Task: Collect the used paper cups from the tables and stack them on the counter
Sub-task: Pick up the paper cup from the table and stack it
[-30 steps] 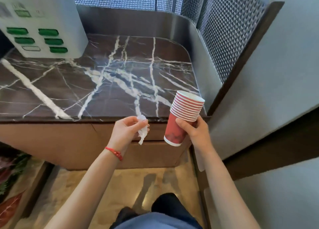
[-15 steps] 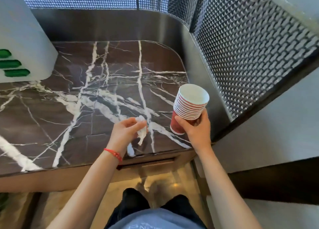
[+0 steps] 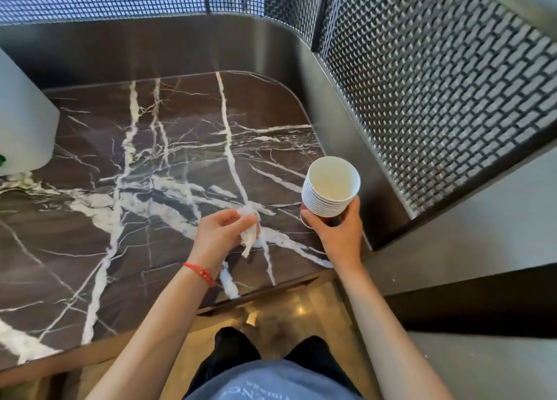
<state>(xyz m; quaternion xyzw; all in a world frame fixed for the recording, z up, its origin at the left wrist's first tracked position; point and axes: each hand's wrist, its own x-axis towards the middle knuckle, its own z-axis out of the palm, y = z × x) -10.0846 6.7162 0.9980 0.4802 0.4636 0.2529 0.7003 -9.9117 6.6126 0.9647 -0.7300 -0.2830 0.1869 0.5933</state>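
Paper cups, nested in one red stack with white rims, are held upright above the right edge of the dark marble counter, gripped near the base by the curled right hand. A crumpled white tissue is pinched in the left hand, over the counter's front

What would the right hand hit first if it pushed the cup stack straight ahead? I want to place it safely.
Likely the metal side wall. The right hand holds the cup stack over the marble counter's right edge; depth is unclear.
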